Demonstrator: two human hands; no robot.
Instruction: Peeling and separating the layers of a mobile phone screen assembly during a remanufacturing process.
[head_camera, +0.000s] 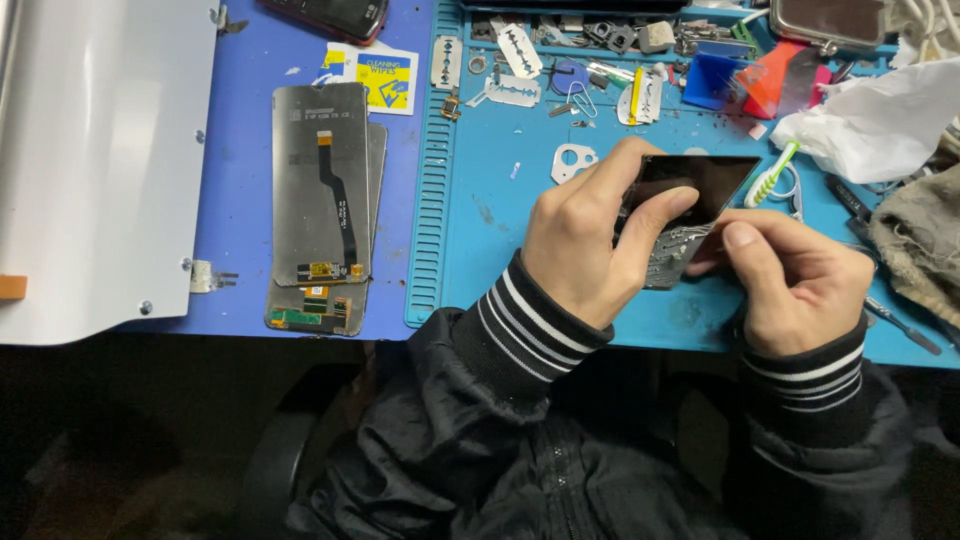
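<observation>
My left hand (585, 235) grips a dark phone screen panel (712, 185) over the blue work mat (480, 215), thumb pressed on its glossy face. My right hand (795, 275) pinches the panel's lower right part, where cracked, greyish glass (675, 255) shows between the fingers. The panel is tilted, its upper right corner pointing away from me. Both wrists wear black sleeves with striped cuffs.
Two grey display modules (322, 185) with ribbon cables lie stacked at left, next to a white panel (95, 160). Razor blades (515, 90), small metal parts and blue and red plastic picks (745, 80) litter the mat's far edge. A green-white toothbrush (775, 172), white plastic bag (880, 120), and cloth (920, 250) sit right.
</observation>
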